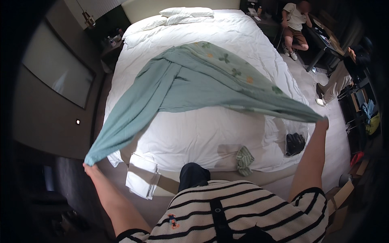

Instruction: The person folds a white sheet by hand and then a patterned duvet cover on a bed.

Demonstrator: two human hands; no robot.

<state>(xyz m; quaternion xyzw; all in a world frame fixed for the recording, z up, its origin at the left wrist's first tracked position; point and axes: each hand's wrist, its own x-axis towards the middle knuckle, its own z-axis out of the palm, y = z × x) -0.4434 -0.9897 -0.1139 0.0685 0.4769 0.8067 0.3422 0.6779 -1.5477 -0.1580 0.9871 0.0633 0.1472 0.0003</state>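
A green cloth cover (194, 88), like a duvet cover or thin blanket, stretches in an arch over the bed. One face is plain green; the folded-back part shows dark clovers and orange flowers. My left hand (90, 168) grips one corner out past the bed's left front corner. At the right edge of the bed, my right hand (322, 123) clutches another corner. Between my hands the near edge sags, and the far part rests on the white bedding (188, 133). Whether the cover has an opening cannot be told.
Folded white cloths (141, 174) hang at the bed's front left. A green knitted-looking cloth (245, 160) and a clear bag with a black item (294, 144) lie near the front edge. Pillows (187, 12) lie at the head. One person (296, 24) sits right; another (337, 79) is nearby.
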